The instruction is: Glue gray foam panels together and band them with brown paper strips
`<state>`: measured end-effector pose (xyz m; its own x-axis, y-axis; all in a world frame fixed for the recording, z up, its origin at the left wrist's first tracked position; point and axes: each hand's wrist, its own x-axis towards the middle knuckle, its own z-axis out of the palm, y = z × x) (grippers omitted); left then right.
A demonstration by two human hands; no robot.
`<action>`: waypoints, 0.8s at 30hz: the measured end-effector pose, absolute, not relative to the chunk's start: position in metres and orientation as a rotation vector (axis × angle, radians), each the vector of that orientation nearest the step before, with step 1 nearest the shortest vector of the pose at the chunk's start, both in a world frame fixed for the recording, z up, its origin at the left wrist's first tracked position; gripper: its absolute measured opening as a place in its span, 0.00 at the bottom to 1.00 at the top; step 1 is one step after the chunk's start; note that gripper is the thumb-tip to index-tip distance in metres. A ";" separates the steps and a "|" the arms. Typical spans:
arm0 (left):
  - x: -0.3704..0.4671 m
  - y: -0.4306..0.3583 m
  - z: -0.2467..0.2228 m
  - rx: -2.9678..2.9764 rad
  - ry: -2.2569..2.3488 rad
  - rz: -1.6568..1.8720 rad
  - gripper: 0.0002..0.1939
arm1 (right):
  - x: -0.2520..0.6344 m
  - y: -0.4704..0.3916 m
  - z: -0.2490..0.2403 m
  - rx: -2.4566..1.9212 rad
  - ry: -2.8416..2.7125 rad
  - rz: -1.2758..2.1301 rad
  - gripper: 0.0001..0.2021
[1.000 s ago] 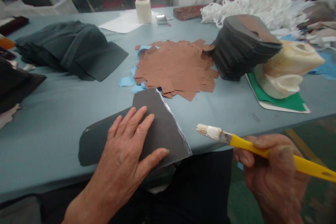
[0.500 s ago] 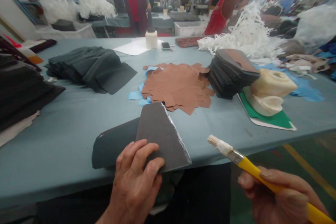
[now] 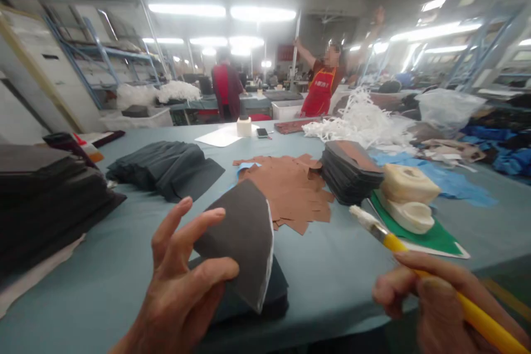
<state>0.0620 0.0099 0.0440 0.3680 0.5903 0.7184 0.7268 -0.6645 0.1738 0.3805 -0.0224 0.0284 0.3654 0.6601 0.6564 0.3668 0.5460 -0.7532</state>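
Tabletop [image 3: 319, 265] below, grey panel [image 3: 246, 232] juts rightward from left grip [image 3: 180, 282].

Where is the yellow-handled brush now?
In the head view, the yellow-handled brush is at lower right, held in the right hand, its bristles just left of the green sheet.

Blue-grey table [image 3: 327, 265] | brown pieces [image 3: 286, 193] | rumpled dark pile [image 3: 166, 168] | white sheet [image 3: 218, 135] | white shreds [image 3: 360, 121]

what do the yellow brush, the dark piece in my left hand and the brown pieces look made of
Brush handle: smooth, evenly yellow, so plastic or painted wood; its ferrule looks like metal from its silvery sheen. Dark piece: thin, matt and even, perhaps leather or a synthetic. Brown pieces: flat, matt, straight edges, possibly similar.
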 end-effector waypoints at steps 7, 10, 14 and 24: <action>0.063 0.027 0.094 -2.615 -0.968 -1.134 0.17 | 0.374 0.043 0.109 -1.030 -1.775 0.241 0.10; 0.070 0.021 0.107 -2.690 -0.883 -1.049 0.19 | 0.364 0.062 0.134 -0.977 -1.988 0.404 0.14; 0.074 0.011 0.106 -2.807 -0.902 -1.040 0.20 | 0.344 0.066 0.143 -0.823 -2.158 0.749 0.08; 0.047 0.051 0.086 -3.245 -2.056 -1.542 0.29 | 0.337 0.027 0.081 -1.163 -1.656 0.889 0.13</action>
